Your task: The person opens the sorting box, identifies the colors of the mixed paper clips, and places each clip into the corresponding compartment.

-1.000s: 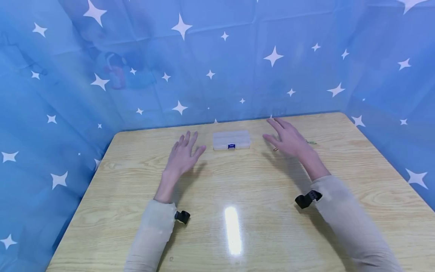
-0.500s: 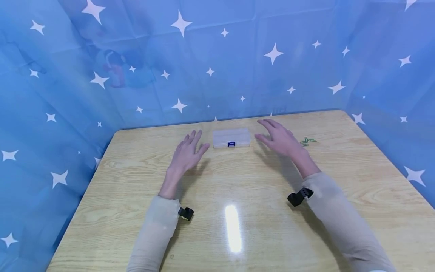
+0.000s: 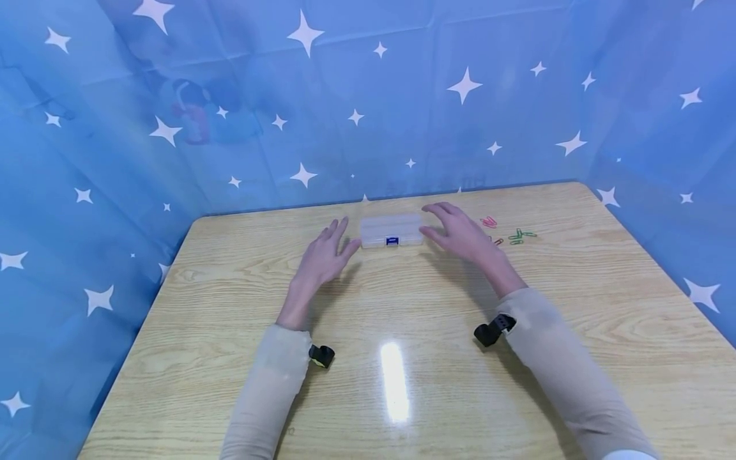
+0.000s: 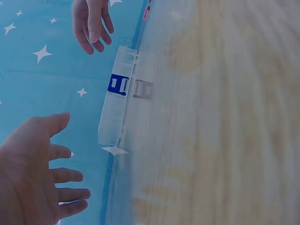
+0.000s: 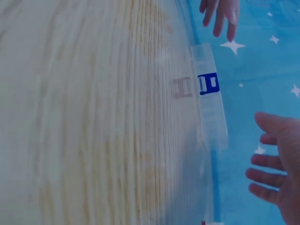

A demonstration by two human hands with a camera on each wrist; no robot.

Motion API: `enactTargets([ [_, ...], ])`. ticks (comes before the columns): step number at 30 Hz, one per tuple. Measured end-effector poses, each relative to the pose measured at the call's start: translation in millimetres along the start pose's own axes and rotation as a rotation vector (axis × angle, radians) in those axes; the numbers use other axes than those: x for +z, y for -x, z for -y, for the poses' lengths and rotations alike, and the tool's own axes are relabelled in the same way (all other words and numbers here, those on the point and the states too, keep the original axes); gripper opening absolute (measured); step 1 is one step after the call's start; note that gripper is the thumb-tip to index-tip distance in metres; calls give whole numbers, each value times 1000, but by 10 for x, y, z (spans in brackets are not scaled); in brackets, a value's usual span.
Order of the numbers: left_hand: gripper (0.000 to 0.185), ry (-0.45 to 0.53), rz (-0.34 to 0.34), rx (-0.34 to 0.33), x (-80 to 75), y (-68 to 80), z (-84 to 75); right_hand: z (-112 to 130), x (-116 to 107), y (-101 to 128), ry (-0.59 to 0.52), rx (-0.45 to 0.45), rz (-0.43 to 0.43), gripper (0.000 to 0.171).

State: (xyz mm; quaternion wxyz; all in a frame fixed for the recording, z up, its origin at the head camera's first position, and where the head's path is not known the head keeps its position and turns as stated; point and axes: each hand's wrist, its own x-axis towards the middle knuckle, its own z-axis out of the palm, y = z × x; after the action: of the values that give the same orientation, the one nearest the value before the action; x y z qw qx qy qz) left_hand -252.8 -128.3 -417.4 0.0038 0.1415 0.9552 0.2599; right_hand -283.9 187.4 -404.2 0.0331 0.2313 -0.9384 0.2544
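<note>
A flat clear plastic box (image 3: 376, 229) with a blue latch (image 3: 392, 241) lies near the table's back edge, its lid down. My left hand (image 3: 323, 257) hovers just left of it, fingers spread and empty. On the other side my right hand (image 3: 458, 235) is held over the table, fingers extended, thumb pointing at the box's right end. Both wrist views show a gap between the near palm and the box; the blue latch (image 4: 118, 85) faces the front in the left wrist view, and the box (image 5: 213, 119) stands between both hands in the right wrist view.
Beyond my right hand lie green paper clips (image 3: 519, 236), pink paper clips (image 3: 489, 222) and a red paper clip (image 3: 499, 241), partly near the hand. A blue star-patterned cloth (image 3: 402, 96) hangs behind the wood-grain table (image 3: 230, 370).
Both hands have moved inward toward the box, the right one further. The paper clips behind the right hand have come into sight. The box stays in place.
</note>
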Motion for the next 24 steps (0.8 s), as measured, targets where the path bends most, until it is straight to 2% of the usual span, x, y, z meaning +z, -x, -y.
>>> enactTargets([
  [11,72,60,-4,13,47,-93,-18,94,93,-77,-67,-35,9,49],
  [19,71,85,15,45,73,-170,-40,138,172,-133,-94,-126,8,36],
  [24,69,111,22,61,98,-214,-68,143,227,-187,-117,-144,17,29],
])
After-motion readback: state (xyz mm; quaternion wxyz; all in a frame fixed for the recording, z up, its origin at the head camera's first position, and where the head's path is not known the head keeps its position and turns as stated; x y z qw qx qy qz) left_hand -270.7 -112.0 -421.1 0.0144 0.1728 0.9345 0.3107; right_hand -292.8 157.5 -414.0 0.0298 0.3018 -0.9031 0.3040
